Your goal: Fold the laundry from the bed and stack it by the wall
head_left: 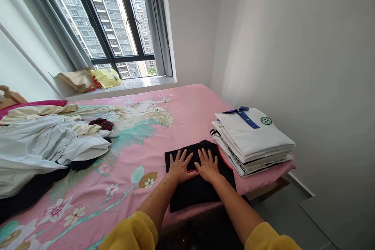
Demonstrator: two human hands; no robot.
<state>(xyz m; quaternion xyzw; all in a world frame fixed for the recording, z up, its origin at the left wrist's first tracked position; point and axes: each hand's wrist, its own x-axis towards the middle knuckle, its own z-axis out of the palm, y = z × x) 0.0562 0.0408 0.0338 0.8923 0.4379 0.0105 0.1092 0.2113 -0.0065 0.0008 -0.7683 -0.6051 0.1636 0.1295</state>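
Observation:
A black garment with thin red trim [193, 192] lies folded near the front edge of the bed. My left hand [181, 167] rests flat on its left half, fingers spread. On the right half my right hand [207, 165] also presses down, its fingers apart. Both palms touch the cloth, and neither hand grips it. Just to the right stands a neat stack of folded shirts [254, 136]; the top one is white with a blue collar and a round green badge.
A loose heap of white, cream and black clothes [55, 140] covers the bed's left side. The pink flowered bedsheet [187, 105] spreads beneath everything. On the windowsill sit a brown paper bag [75, 79] and a yellow bag [107, 78]. A wall [293, 66] rises at the right.

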